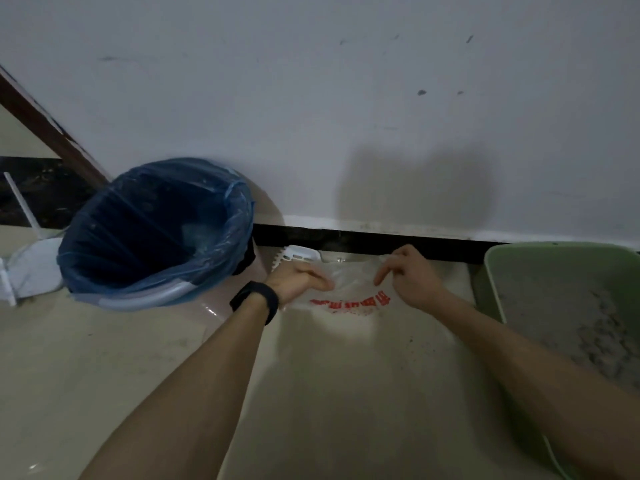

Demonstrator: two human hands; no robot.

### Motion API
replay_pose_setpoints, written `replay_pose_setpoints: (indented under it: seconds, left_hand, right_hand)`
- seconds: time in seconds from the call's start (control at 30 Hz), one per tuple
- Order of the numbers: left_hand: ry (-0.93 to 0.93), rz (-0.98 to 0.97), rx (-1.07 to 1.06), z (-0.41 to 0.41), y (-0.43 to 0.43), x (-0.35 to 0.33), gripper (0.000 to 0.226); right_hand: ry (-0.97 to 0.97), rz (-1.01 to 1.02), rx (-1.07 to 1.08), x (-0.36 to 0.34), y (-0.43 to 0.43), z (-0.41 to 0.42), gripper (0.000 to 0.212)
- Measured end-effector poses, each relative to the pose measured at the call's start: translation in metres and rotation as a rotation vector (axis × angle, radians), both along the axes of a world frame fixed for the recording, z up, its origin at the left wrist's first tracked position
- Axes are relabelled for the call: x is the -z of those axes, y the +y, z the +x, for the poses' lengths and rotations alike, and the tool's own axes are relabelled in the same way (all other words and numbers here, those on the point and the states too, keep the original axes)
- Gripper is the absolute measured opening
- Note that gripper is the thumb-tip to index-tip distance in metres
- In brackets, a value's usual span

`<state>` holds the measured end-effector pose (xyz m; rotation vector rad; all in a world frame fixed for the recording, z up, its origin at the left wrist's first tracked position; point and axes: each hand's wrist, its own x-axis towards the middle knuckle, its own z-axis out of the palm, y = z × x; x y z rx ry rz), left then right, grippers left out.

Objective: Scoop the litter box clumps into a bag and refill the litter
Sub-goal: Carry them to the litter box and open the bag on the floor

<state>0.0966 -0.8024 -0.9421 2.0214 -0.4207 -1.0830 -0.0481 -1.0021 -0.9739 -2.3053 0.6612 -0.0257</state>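
A thin clear plastic bag (349, 292) with red print lies on the pale floor by the wall. My left hand (294, 280), a black band on its wrist, pinches the bag's left edge. My right hand (412, 275) pinches the right edge, so the bag is stretched between both hands. A white slotted litter scoop (298, 253) lies on the floor just behind my left hand, partly hidden by it. The green litter box (512, 268) stands at the right edge, with grey clumpy litter (595, 323) inside.
A bin lined with a blue bag (156, 230) stands to the left against the white wall (346, 98). A white long-handled tool (31, 258) lies at the far left. A black skirting strip (381, 242) runs along the wall's foot.
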Motion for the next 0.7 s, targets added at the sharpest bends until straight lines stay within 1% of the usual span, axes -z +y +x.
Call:
replay_pose_setpoints:
  seconds: [0.07,0.1,0.13,0.17,0.2,0.23,0.27,0.3,0.33,0.4,0.5,0.57,0.7]
  left_hand:
    - [-0.035,0.066,0.136,-0.001,0.0,0.009,0.018]
    - [-0.084,0.112,0.189,-0.002,0.0,0.013,0.018]
    - [-0.172,0.159,0.215,-0.004,-0.001,0.016,0.015]
    - [-0.307,0.218,0.23,-0.004,-0.002,0.019,0.012]
    - [-0.47,0.287,0.246,-0.006,-0.004,0.02,0.015]
    - [-0.618,0.354,0.261,-0.008,-0.005,0.02,0.02]
    - [-0.715,0.417,0.274,-0.01,-0.004,0.019,0.023]
    - [-0.748,0.481,0.301,-0.011,-0.002,0.02,0.026]
    - [-0.737,0.55,0.345,-0.013,0.0,0.022,0.034]
    - [-0.681,0.666,0.447,-0.017,0.006,0.028,0.062]
    - [-0.643,0.751,0.511,-0.026,0.015,0.037,0.096]
    - [-0.616,0.799,0.53,-0.026,0.022,0.041,0.112]
    - [-0.56,0.934,0.615,-0.02,0.043,0.05,0.121]
  right_hand:
    - [0.063,-0.102,-0.114,0.006,0.006,0.0,0.046]
    - [0.093,-0.154,-0.166,0.008,0.009,0.001,0.04]
    - [0.118,-0.192,-0.198,0.009,0.012,0.001,0.032]
    - [0.146,-0.222,-0.213,0.01,0.017,0.002,0.027]
    - [0.181,-0.247,-0.213,0.012,0.022,0.003,0.032]
    - [0.22,-0.262,-0.209,0.014,0.026,0.004,0.041]
    - [0.263,-0.259,-0.206,0.016,0.028,0.004,0.051]
    - [0.301,-0.238,-0.214,0.018,0.03,0.004,0.061]
    - [0.34,-0.21,-0.231,0.02,0.031,0.003,0.072]
    - [0.396,-0.173,-0.273,0.022,0.032,0.003,0.091]
    - [0.398,-0.201,-0.34,0.024,0.038,0.008,0.114]
    - [0.445,-0.241,-0.383,0.028,0.041,0.01,0.119]
    - [0.591,-0.38,-0.484,0.05,0.052,-0.001,0.119]
